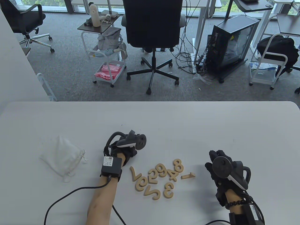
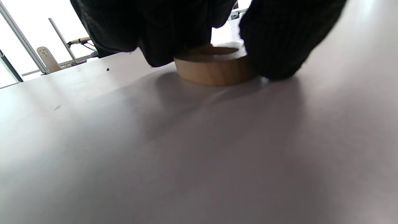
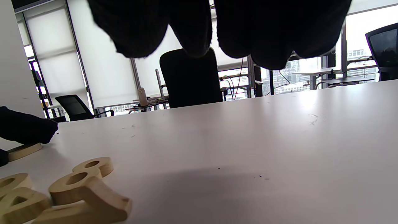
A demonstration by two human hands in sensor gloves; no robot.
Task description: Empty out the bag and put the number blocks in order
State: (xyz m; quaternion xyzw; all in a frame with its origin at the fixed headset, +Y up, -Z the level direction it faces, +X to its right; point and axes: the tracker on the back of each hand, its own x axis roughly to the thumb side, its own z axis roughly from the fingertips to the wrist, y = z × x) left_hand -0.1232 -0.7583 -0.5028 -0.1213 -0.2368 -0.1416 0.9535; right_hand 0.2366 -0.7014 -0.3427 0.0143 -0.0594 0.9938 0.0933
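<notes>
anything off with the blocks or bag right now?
Nothing damaged. The number blocks lie in a jumbled cluster, some touching or overlapping, at mixed angles, not in order. The 1 lies apart on its side. The left hand presses a round block. The bag lies crumpled at left.

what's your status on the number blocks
Left hand grips one round block on the table. Right hand free, above the table. Bag emptied, number blocks jumbled, unsorted.
</notes>
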